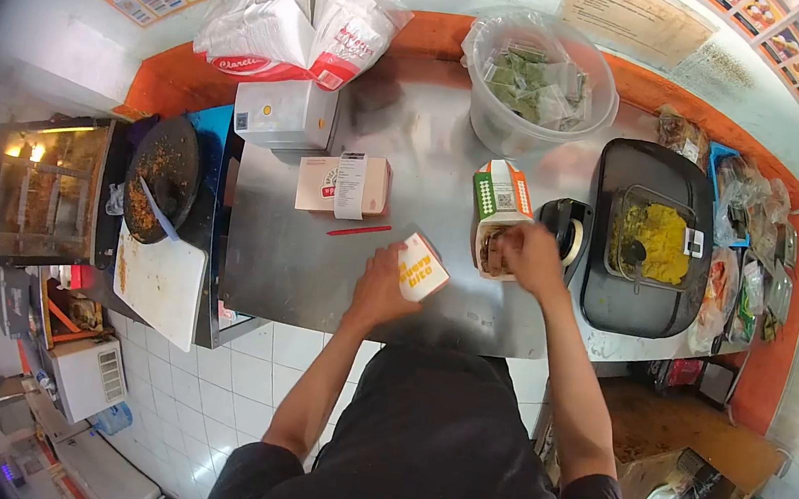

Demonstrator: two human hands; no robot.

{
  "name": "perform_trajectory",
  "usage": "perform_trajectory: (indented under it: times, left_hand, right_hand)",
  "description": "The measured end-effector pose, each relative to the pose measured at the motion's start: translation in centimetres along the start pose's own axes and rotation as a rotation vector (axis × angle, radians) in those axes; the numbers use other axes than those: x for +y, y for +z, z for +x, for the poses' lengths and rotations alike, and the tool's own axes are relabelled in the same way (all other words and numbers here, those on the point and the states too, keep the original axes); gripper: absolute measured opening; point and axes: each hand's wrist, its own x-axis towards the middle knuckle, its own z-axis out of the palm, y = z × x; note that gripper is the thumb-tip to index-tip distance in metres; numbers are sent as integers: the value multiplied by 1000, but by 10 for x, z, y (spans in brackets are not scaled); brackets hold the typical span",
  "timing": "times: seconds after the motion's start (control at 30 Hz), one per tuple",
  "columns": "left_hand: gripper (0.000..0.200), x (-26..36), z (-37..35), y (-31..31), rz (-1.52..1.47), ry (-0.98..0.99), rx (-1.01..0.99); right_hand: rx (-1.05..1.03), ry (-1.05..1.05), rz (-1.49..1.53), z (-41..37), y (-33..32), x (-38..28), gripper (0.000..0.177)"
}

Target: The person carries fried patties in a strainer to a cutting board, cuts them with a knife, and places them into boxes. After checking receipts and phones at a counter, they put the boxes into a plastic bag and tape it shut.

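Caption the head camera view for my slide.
Left hand holds a white box; right hand reaches to an open carton.

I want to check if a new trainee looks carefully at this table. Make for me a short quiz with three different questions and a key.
1. Which hand holds the small white box with yellow lettering?
a) the left hand
b) the right hand
2. True or false: the thin red stick lies on the metal tabletop.
3. Fill the gap: the round clear tub by the back wall holds packets that are ____ in colour.

Key: 1. a; 2. true; 3. green.
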Motion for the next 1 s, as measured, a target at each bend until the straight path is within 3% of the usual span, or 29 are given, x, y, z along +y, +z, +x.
perform_trajectory:
  times: [0.07,0.1,0.17,0.3,0.4,0.5,0.57,0.6,0.67,0.73,0.8,0.87,0.93,1.0]
  left_hand:
    - [103,-6,16,5,436,79,93]
    - [97,-8,21,7,491,178,152]
    - [86,10,19,-9,474,213,187]
    - [56,20,40,-24,283,180,230]
    - [45,38,70,-6,358,233,227]
    - [47,79,102,8,391,127,98]
    - [46,93,117,19,372,17,-101]
    - [46,94,119,23,375,26,-111]
    - [37,85,116,38,288,156,11]
    - [32,72,103,48,199,177,-49]
    - [30,60,89,55,117,185,-113]
    - [31,50,79,61,22,344,-161]
    - [38,32,72,75,164,366,-199]
    - [44,31,61,84,290,288,-321]
  right_hand:
    - [123,40,-211,35,0,6,37]
    - [124,46,-208,52,3,12,37]
    - [-29,262,-353,72,13,24,48]
    - [-178,374,-328,85,16,27,53]
    - [-282,401,-302,77,17,29,48]
    - [-164,306,-162,52,23,36,44]
    - [61,147,-79,25,26,39,39]
    - [68,159,-80,16,24,38,39]
    - [43,298,209,-5,15,17,36]
    - [63,407,303,-34,22,21,34]
    - [249,215,428,-75,34,29,36]
    - [273,255,298,-104,37,31,44]
    - [402,100,223,-128,54,51,46]
    - [401,72,131,-148,62,74,46]
